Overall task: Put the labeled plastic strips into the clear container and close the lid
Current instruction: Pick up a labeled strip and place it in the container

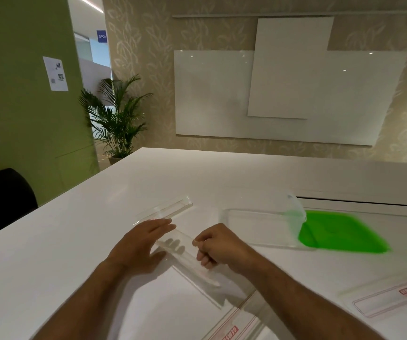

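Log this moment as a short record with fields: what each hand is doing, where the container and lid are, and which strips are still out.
left hand: flat, fingers extended, on a clear strip
right hand: curled, gripping the same strip's edge
clear container: open, on the white table, right of the hands
green lid: off, lying flat just right of the container
strips still out: one beyond the left hand, one labeled at far right, one labeled at the bottom edge

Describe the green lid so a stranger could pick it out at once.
Start at the white table and look to its right side, past the right hand. The green lid lies flat there, beside the clear container on the side farther from the hands. It is the only brightly coloured item; everything around it is transparent.
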The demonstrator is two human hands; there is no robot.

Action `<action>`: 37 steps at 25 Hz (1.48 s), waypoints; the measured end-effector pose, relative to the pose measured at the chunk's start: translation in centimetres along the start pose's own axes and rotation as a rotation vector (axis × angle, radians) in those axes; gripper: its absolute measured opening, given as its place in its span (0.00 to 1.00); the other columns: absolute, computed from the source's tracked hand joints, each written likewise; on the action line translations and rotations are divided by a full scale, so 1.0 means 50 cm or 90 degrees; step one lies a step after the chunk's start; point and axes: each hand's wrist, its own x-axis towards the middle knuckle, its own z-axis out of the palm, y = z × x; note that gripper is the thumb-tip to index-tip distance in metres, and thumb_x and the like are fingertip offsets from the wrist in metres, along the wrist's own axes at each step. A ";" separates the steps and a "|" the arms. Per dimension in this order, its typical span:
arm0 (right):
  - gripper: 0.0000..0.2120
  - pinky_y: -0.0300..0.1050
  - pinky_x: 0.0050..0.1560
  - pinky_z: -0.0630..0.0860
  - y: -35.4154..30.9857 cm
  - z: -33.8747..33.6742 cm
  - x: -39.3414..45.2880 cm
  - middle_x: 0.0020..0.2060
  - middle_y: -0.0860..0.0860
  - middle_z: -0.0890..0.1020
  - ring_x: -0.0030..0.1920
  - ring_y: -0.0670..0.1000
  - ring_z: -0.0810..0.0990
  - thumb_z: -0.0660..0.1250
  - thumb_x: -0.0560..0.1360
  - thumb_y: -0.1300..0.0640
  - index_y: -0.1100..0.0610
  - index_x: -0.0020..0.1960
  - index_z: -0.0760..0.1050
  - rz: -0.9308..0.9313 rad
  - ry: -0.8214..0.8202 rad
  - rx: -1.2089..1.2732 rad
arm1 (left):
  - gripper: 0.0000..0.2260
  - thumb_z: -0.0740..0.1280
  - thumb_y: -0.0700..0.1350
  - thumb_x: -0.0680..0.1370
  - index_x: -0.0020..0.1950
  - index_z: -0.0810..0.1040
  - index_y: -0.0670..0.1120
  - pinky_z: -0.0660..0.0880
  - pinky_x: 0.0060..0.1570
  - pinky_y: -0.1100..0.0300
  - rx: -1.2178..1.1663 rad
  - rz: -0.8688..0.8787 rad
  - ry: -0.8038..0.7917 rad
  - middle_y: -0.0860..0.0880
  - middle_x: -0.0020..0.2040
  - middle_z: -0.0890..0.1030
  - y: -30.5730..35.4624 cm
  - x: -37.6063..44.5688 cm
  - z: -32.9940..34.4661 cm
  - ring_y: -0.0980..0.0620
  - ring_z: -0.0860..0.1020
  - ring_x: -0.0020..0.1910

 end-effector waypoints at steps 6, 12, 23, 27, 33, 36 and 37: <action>0.12 0.38 0.26 0.63 0.008 -0.086 0.012 0.32 0.52 0.79 0.23 0.46 0.69 0.60 0.78 0.64 0.61 0.49 0.83 0.064 -0.055 0.055 | 0.29 0.78 0.55 0.65 0.64 0.80 0.47 0.77 0.56 0.56 0.006 0.077 0.028 0.52 0.63 0.81 0.032 0.029 -0.005 0.51 0.79 0.59; 0.14 0.38 0.38 0.71 0.030 -0.145 0.010 0.35 0.49 0.82 0.33 0.44 0.74 0.61 0.78 0.62 0.54 0.48 0.86 0.109 -0.086 0.031 | 0.25 0.80 0.51 0.60 0.56 0.83 0.49 0.80 0.44 0.59 -0.010 0.101 0.016 0.53 0.52 0.85 0.075 0.052 -0.030 0.51 0.83 0.48; 0.28 0.36 0.43 0.77 0.010 -0.206 -0.048 0.52 0.39 0.80 0.45 0.42 0.80 0.78 0.59 0.39 0.42 0.57 0.78 -0.132 -0.091 -0.484 | 0.27 0.78 0.65 0.59 0.54 0.83 0.55 0.77 0.43 0.59 -0.100 0.065 -0.057 0.59 0.46 0.83 0.130 0.078 -0.052 0.57 0.79 0.46; 0.25 0.41 0.49 0.80 0.012 -0.239 -0.063 0.52 0.40 0.82 0.48 0.43 0.81 0.80 0.60 0.44 0.44 0.56 0.80 -0.156 -0.048 -0.465 | 0.32 0.75 0.72 0.58 0.55 0.82 0.55 0.76 0.44 0.65 -0.112 0.079 -0.055 0.60 0.47 0.82 0.148 0.096 -0.055 0.60 0.79 0.46; 0.27 0.46 0.58 0.78 -0.009 -0.303 -0.074 0.56 0.45 0.82 0.53 0.45 0.80 0.80 0.62 0.48 0.48 0.60 0.80 -0.178 0.048 -0.486 | 0.34 0.67 0.72 0.64 0.64 0.80 0.55 0.73 0.46 0.68 -0.111 0.070 -0.083 0.57 0.56 0.83 0.175 0.172 -0.071 0.61 0.75 0.50; 0.28 0.45 0.63 0.74 -0.030 -0.343 -0.059 0.61 0.45 0.81 0.58 0.47 0.79 0.78 0.65 0.47 0.47 0.64 0.78 -0.211 0.123 -0.555 | 0.29 0.70 0.66 0.68 0.66 0.78 0.56 0.75 0.49 0.61 -0.084 0.047 -0.056 0.55 0.59 0.82 0.181 0.236 -0.082 0.56 0.77 0.54; 0.28 0.45 0.64 0.73 -0.036 -0.356 -0.050 0.63 0.45 0.80 0.57 0.47 0.78 0.77 0.66 0.46 0.46 0.65 0.77 -0.212 0.144 -0.587 | 0.27 0.72 0.64 0.69 0.66 0.78 0.56 0.75 0.49 0.61 -0.070 0.042 -0.046 0.55 0.59 0.82 0.182 0.260 -0.081 0.54 0.78 0.54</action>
